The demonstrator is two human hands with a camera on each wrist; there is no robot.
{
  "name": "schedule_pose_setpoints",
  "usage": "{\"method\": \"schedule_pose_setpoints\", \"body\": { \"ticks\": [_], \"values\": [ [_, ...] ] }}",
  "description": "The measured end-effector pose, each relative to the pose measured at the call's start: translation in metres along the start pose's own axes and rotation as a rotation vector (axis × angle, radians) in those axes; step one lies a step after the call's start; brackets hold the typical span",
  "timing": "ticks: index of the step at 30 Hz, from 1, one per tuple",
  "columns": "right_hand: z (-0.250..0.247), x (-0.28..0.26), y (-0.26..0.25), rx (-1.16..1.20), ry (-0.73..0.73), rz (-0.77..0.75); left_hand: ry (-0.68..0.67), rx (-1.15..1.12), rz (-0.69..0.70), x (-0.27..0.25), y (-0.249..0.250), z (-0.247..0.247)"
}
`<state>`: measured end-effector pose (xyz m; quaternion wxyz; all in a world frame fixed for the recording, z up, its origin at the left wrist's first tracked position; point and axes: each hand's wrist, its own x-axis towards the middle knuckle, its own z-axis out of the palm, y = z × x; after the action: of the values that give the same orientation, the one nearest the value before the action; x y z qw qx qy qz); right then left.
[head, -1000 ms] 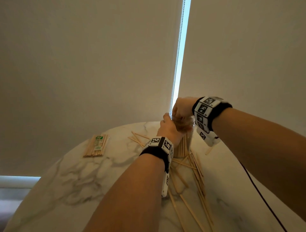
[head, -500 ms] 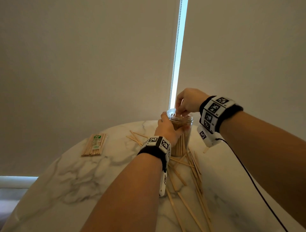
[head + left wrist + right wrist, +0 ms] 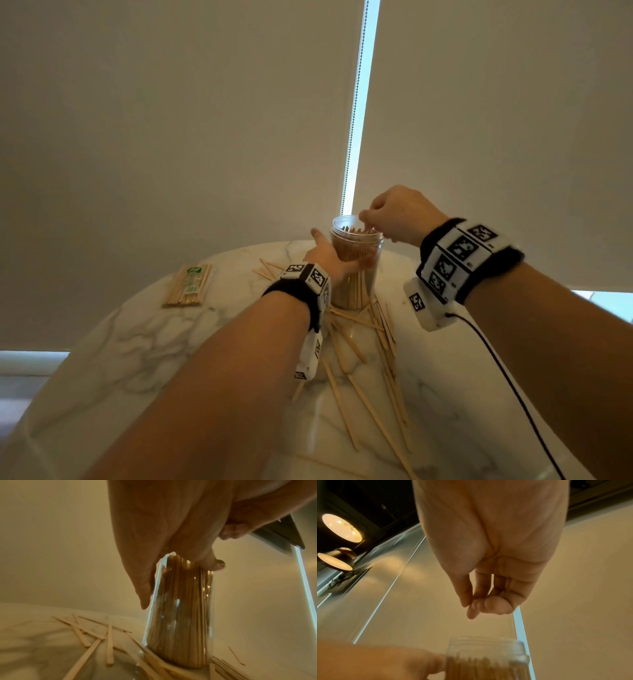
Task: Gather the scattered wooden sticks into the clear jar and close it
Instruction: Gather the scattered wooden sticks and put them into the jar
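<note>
- Loose wooden sticks (image 3: 368, 387) lie scattered on the marble desk (image 3: 144, 349), on the near side of both grips, some crossing each other; a few touch the jar's base.
- More sticks show in the left wrist view (image 3: 96, 641), fanned on the desk left of and below the left grip.
- Left hand (image 3: 327, 262) is the left grip: fingers wrapped round the clear jar (image 3: 356, 263) at mid-height, thumb pointing up along the jar's left side. In the left wrist view the left hand (image 3: 164, 524) has its thumb lying down the jar wall (image 3: 180, 608) and a fingertip curled on the far side. Grip closed round the jar.
- Jar stands upright on the desk, no lid on, mouth open, packed with upright sticks reaching nearly to the rim.
- Right hand (image 3: 399, 214) is the right grip: just above the jar mouth, on its right side, fingers bunched down toward the rim. In the right wrist view the right hand (image 3: 488, 561) has thumb and fingertips pinched together with no stick visible between them; jar rim (image 3: 486, 650) sits below the grip, apart from the fingertips.
- Wrapped bundle of sticks (image 3: 190, 286) with a green label lies flat on the desk, well to the left of the left grip.
- A few more loose sticks lie beyond the left wrist, left of the jar.
- Beyond both grips: pale roller blinds (image 3: 171, 120), a bright gap with a bead chain (image 3: 356, 102) between them.
</note>
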<state>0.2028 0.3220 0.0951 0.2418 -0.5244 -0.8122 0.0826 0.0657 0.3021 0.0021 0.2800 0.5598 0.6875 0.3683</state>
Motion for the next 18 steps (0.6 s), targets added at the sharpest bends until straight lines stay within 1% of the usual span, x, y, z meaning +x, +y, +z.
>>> {"method": "schedule_pose_setpoints", "body": {
  "ticks": [2,4,6,8,10,11,12,15,18],
  "values": [
    [0.005,-0.028,0.01,-0.009,-0.068,0.056,-0.031,0.175,-0.047,-0.014,-0.007,-0.008],
    [0.018,-0.052,0.023,-0.037,-0.221,0.157,-0.04,0.383,-0.066,-0.024,-0.022,-0.017],
    [0.036,-0.073,0.031,-0.1,-0.38,0.27,-0.057,0.526,-0.096,-0.038,-0.037,-0.022],
    [0.054,-0.089,0.033,-0.227,-0.479,0.305,-0.09,0.652,-0.122,-0.056,-0.05,-0.02],
    [0.068,-0.098,0.033,-0.373,-0.511,0.259,-0.109,0.714,-0.111,-0.072,-0.062,-0.011],
    [0.073,-0.101,0.031,-0.412,-0.505,0.25,-0.103,0.699,-0.11,-0.081,-0.064,-0.007],
    [0.076,-0.101,0.03,-0.423,-0.498,0.254,-0.095,0.704,-0.11,-0.088,-0.063,-0.003],
    [0.077,-0.101,0.026,-0.407,-0.5,0.242,-0.138,0.875,-0.106,-0.103,-0.049,0.006],
    [0.078,-0.106,0.027,-0.405,-0.527,0.216,-0.18,0.936,-0.071,-0.111,-0.034,0.011]
  ]
}}
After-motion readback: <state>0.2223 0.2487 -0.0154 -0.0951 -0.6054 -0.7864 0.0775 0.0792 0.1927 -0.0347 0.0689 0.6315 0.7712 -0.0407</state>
